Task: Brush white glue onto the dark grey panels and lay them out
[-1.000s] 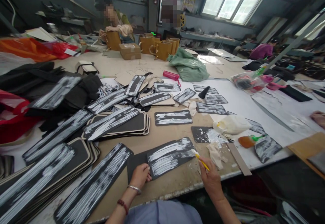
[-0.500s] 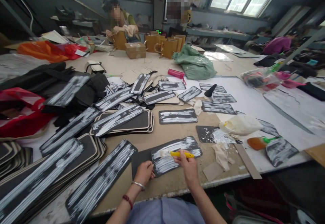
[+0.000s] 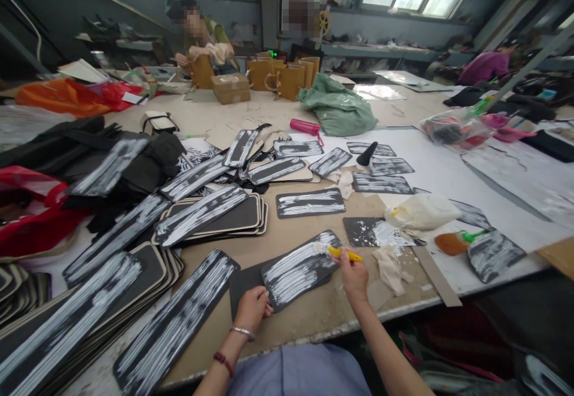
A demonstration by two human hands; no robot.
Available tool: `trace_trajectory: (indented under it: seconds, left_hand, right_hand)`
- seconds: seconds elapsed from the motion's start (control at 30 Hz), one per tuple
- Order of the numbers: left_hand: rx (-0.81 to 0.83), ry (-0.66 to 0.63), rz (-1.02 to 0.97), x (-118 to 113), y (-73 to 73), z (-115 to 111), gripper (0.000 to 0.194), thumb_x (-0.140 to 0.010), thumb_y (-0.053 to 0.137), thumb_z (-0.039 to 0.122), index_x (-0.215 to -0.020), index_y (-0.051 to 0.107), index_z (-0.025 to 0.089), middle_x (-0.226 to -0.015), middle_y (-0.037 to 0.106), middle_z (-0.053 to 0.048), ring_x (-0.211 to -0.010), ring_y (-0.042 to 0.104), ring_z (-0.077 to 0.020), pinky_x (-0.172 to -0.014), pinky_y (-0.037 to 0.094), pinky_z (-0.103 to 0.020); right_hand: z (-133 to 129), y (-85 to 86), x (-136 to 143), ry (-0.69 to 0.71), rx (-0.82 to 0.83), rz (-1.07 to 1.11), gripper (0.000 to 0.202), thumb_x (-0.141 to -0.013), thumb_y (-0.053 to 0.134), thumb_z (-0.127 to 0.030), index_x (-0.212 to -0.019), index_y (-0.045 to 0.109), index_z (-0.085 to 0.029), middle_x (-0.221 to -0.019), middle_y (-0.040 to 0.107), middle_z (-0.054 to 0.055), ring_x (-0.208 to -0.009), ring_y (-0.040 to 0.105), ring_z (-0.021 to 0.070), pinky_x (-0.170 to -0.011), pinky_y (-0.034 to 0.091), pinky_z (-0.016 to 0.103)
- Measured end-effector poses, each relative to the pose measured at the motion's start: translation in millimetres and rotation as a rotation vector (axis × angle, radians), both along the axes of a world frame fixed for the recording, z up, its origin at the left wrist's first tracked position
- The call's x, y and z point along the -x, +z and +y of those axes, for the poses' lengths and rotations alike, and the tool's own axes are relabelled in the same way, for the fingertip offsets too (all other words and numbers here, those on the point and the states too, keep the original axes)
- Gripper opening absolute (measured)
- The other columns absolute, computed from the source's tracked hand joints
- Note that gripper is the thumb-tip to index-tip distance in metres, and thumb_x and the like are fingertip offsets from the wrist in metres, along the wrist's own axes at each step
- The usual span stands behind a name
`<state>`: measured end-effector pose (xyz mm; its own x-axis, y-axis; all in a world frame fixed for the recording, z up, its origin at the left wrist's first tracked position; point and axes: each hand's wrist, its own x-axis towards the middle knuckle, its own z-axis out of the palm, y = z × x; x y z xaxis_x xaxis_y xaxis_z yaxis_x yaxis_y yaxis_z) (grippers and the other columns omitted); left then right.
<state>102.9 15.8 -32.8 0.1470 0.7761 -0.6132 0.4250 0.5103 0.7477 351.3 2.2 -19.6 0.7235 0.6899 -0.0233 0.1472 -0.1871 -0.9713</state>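
Note:
My right hand is closed round the yellow handle of a paintbrush. Its bristles rest on the upper right part of a dark rectangular panel streaked with white paste. Curled at the panel's lower left corner, my left hand pinches its edge. Under that panel lies a plain dark piece, partly covered. To the right, a dark board is spattered with white paste, and a whitish plastic bottle lies over its far edge.
Streaked panels lie all around, some on stacks of pale-edged boards. A crumpled cloth and a flat strip are at the right. Beyond are a green bag, brown bags and a person handling one.
My right hand has moved the brush rightward and up along the panel. The panel has turned slightly, its right end higher. My left hand stays at its corner. The view has shifted slightly.

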Motion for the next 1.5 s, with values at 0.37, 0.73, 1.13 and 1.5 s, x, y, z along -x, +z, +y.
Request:
trace_trajectory:
  seconds: [0.37,0.73,1.13,1.5]
  left_hand:
    - [-0.022,0.009,0.032,-3,3.0,-1,0.022,-0.071,0.042,0.019,-0.049,0.041,0.020,-0.040,0.054,0.003,-0.040,0.056,-0.0123,-0.045,0.040,-0.021]
    - [-0.009,0.012,-0.008,-1,1.0,-1,0.024,-0.073,0.041,0.016,-0.049,0.043,0.019,-0.039,0.055,0.003,-0.039,0.055,-0.0114,-0.044,0.040,-0.020]
    - [0.083,0.065,-0.021,-2,-4.1,3,0.025,-0.074,0.042,0.010,-0.050,0.045,0.017,-0.037,0.054,0.002,-0.033,0.050,-0.0088,-0.039,0.038,-0.018]
    - [0.019,0.034,-0.007,-2,-2.9,-1,0.025,-0.073,0.041,0.016,-0.048,0.043,0.018,-0.037,0.055,0.002,-0.034,0.051,-0.0097,-0.041,0.038,-0.019]
  right_hand:
    - [-31,17.9,-36,-0.057,0.010,-0.238,0.045,-0.072,0.052,-0.057,-0.084,0.060,-0.015,-0.079,0.066,0.009,-0.066,0.063,0.0213,-0.069,0.049,0.036]
    - [-62,23.7,-3,0.057,0.076,-0.320,0.043,-0.077,0.049,-0.056,-0.082,0.062,-0.015,-0.080,0.066,0.009,-0.067,0.064,0.0205,-0.070,0.050,0.033]
    - [-47,24.6,95,0.344,0.016,0.276,0.036,-0.075,0.056,-0.051,-0.081,0.060,-0.016,-0.081,0.065,0.007,-0.061,0.064,0.0201,-0.056,0.055,0.032]
    - [-30,3.9,-21,-0.008,0.025,-0.035,0.048,-0.070,0.054,-0.060,-0.086,0.060,-0.015,-0.069,0.066,0.007,-0.063,0.064,0.0228,-0.068,0.052,0.038]
